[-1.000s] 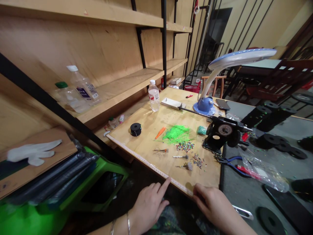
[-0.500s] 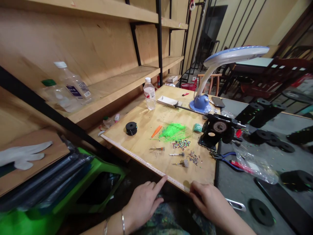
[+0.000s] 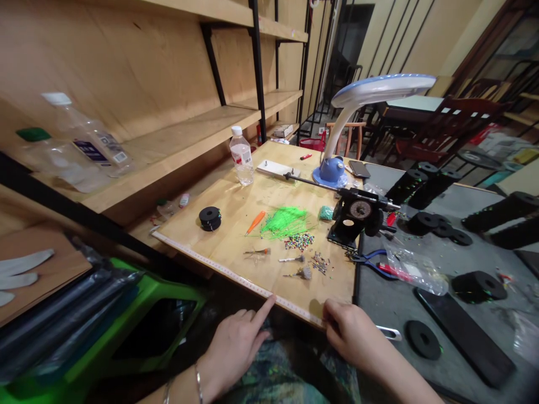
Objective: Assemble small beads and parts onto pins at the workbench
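Note:
My left hand has its index finger stretched out onto the printed measuring tape along the table's front edge; its thumb is apart. At the tape's right end, my right hand is closed in a pinch at the edge; whatever it may hold is hidden. Beyond them lie a heap of bright green strands, an orange spindle-shaped piece, coloured beads, small metal pieces and short bundles with bristly ends. A black spool sits further left.
A black hand-cranked winder and a blue lamp base stand behind. A water bottle is at the back left. Blue-handled pliers and black spools lie on the grey table. Wooden shelves flank the left.
The view has turned slightly right, so the scene sits further left. My left index finger stays on the tape. My right hand remains at the tape's end, its fingers slightly more curled.

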